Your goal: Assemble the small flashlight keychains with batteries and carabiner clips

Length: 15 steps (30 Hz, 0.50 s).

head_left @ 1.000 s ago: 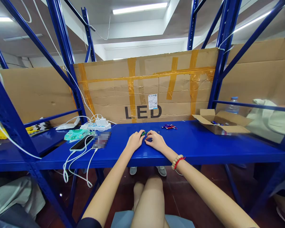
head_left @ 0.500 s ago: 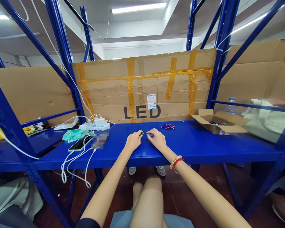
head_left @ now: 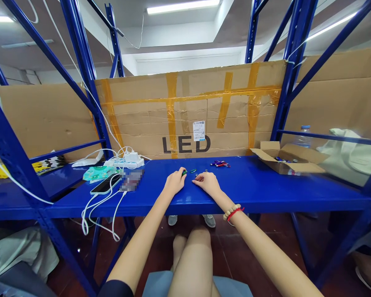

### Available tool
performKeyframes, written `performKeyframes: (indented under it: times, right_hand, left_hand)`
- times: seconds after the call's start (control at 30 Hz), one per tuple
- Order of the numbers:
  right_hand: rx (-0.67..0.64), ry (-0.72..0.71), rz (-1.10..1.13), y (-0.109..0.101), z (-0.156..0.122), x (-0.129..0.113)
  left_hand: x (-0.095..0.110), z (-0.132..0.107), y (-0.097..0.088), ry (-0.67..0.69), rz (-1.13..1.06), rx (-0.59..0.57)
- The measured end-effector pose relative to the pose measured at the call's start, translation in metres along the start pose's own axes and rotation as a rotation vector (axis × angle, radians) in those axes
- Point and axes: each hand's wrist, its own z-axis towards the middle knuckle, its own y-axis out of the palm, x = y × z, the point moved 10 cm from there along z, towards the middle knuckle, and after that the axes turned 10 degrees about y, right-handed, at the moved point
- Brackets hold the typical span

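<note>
My left hand (head_left: 174,181) rests on the blue shelf (head_left: 253,194) with its fingers curled around a small green piece (head_left: 184,173). My right hand (head_left: 206,181) lies a short way to the right, fingers bent with the fingertips pinched over something small that I cannot make out. A loose green piece (head_left: 193,170) sits on the shelf between and just beyond the two hands. A small pile of red and purple pieces (head_left: 220,164) lies further back on the right. A bead bracelet and red string circle my right wrist.
A taped cardboard sheet marked LED (head_left: 185,115) walls the back. At left lie a phone (head_left: 106,184), white cables, a power strip (head_left: 125,161) and a green packet (head_left: 98,173). An open cardboard box (head_left: 289,159), a water bottle (head_left: 303,136) and a pale bag stand at right.
My two hands, touching over the green piece a second ago, have drawn apart. The left keeps a green piece, and another now lies free between them.
</note>
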Motion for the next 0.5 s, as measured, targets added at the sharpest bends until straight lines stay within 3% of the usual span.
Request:
performKeyframes:
  times: [0.2,0.5]
  right_hand:
    - [0.01,-0.058,-0.044,-0.002,-0.002,-0.009]
    - [0.075,0.05,-0.229,-0.01,-0.003,-0.003]
  left_hand:
    - [0.004,0.0,0.001,0.034,-0.03,0.0]
    - [0.018,-0.002,-0.003,0.125,-0.046,0.004]
